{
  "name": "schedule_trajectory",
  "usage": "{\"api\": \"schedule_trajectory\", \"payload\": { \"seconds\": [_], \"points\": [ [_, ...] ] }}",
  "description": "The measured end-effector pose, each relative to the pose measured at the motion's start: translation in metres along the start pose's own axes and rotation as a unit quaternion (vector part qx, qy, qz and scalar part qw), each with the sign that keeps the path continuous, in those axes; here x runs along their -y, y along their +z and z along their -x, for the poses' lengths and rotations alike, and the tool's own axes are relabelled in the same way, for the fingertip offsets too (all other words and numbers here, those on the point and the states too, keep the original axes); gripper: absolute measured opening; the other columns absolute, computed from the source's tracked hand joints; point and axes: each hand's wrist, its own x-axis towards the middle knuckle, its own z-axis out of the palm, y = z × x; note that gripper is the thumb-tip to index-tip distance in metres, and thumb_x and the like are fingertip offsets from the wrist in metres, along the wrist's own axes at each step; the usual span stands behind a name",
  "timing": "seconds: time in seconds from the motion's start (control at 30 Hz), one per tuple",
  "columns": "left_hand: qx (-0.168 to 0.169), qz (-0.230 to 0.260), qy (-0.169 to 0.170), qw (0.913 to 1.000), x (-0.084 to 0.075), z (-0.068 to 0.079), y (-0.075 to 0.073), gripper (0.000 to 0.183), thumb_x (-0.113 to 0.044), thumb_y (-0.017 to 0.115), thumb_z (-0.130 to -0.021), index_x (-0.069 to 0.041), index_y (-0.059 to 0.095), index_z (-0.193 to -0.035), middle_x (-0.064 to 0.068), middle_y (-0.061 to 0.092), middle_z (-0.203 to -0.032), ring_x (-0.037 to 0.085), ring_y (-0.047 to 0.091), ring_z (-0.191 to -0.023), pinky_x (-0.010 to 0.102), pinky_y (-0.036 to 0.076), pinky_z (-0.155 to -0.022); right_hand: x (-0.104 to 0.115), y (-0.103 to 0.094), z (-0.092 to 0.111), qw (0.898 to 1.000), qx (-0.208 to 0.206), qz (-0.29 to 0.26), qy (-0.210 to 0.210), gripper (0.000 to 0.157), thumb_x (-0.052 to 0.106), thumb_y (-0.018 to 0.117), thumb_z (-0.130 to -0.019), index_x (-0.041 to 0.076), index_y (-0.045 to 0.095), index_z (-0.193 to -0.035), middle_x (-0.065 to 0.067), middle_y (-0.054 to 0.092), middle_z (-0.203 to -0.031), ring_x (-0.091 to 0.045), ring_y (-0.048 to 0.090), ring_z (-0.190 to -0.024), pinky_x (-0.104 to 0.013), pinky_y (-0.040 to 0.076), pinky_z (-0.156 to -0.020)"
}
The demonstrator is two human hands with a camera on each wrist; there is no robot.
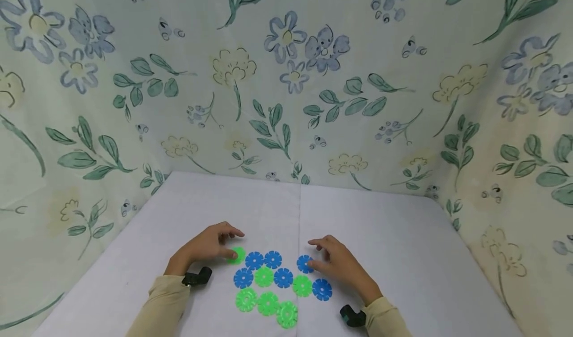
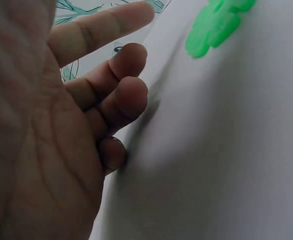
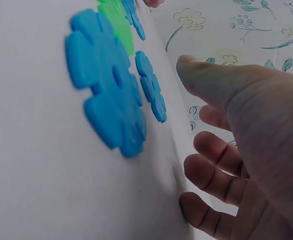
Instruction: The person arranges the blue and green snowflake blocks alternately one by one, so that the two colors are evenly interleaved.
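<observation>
Several flower-shaped plastic discs with notched edges lie flat on the table in loose rows, some blue, some green. In the head view my left hand [image 1: 208, 245] is at the left end, its thumb overlapping a green disc [image 1: 237, 255]; the left wrist view shows loosely bent fingers [image 2: 129, 97] and part of a green disc [image 2: 214, 30]. My right hand [image 1: 340, 265] hovers by a blue disc [image 1: 304, 263], its thumb overlapping the disc's edge. Its palm and bent fingers show in the right wrist view, holding nothing, beside a large-looking blue disc [image 3: 106, 85].
A white cloth [image 1: 380, 227] with a seam covers the table. Floral-patterned curtains [image 1: 286, 118] enclose the back and sides. Black wrist cameras [image 1: 353, 317] sit at both sleeves. Nearest my body lies a row of green discs [image 1: 267, 303].
</observation>
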Motion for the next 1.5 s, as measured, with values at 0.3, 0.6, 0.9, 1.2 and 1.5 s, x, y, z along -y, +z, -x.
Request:
{"api": "schedule_trajectory", "payload": {
  "seconds": [0.3, 0.6, 0.9, 1.2, 1.5],
  "points": [
    [0.031, -0.008, -0.015, 0.9994, -0.005, 0.003, 0.002, 0.05, -0.038, 0.089, -0.071, -0.034, 0.071, -0.118, -0.012, 0.062, -0.106, 0.013, 0.054, -0.097, 0.033, 0.046, -0.086, 0.0, 0.006, 0.003, 0.999, 0.033, -0.008, 0.0, 0.057, 0.05, 0.078, -0.083, 0.029, 0.063, -0.133, 0.008, 0.055, -0.107, -0.01, 0.049, -0.086, -0.024, 0.042, -0.07],
    [0.058, -0.002, -0.012, 0.9983, -0.003, 0.003, -0.001, 0.053, -0.034, 0.091, -0.068, -0.035, 0.071, -0.118, -0.013, 0.062, -0.108, 0.013, 0.054, -0.103, 0.041, 0.046, -0.094, -0.001, 0.009, 0.002, 0.999, 0.044, 0.002, 0.008, 0.058, 0.054, 0.078, -0.081, 0.032, 0.063, -0.132, 0.008, 0.054, -0.108, -0.01, 0.048, -0.088, -0.026, 0.042, -0.071],
    [0.063, -0.004, 0.005, 0.998, 0.002, 0.004, -0.002, 0.05, -0.035, 0.09, -0.07, -0.037, 0.072, -0.116, -0.017, 0.063, -0.106, 0.011, 0.055, -0.101, 0.036, 0.047, -0.094, 0.0, 0.011, 0.002, 0.999, 0.04, 0.021, -0.006, 0.059, 0.058, 0.08, -0.077, 0.032, 0.065, -0.128, 0.008, 0.053, -0.109, -0.009, 0.048, -0.09, -0.028, 0.046, -0.075],
    [0.056, -0.021, 0.006, 0.9982, -0.001, 0.001, -0.005, 0.045, -0.035, 0.091, -0.07, -0.034, 0.074, -0.112, -0.017, 0.064, -0.1, 0.009, 0.054, -0.094, 0.028, 0.046, -0.085, 0.002, 0.008, 0.002, 0.999, 0.035, 0.027, -0.016, 0.05, 0.053, 0.08, -0.079, 0.031, 0.068, -0.122, 0.008, 0.054, -0.11, -0.008, 0.051, -0.096, -0.035, 0.05, -0.086],
    [0.062, -0.009, -0.011, 0.998, 0.0, 0.001, -0.002, 0.042, -0.037, 0.091, -0.071, -0.037, 0.073, -0.108, -0.014, 0.061, -0.097, 0.01, 0.053, -0.093, 0.027, 0.045, -0.083, 0.0, 0.008, 0.004, 0.999, 0.042, -0.002, -0.002, 0.045, 0.051, 0.081, -0.079, 0.031, 0.068, -0.117, 0.009, 0.054, -0.111, -0.009, 0.052, -0.097, -0.035, 0.049, -0.086]
  ]
}}
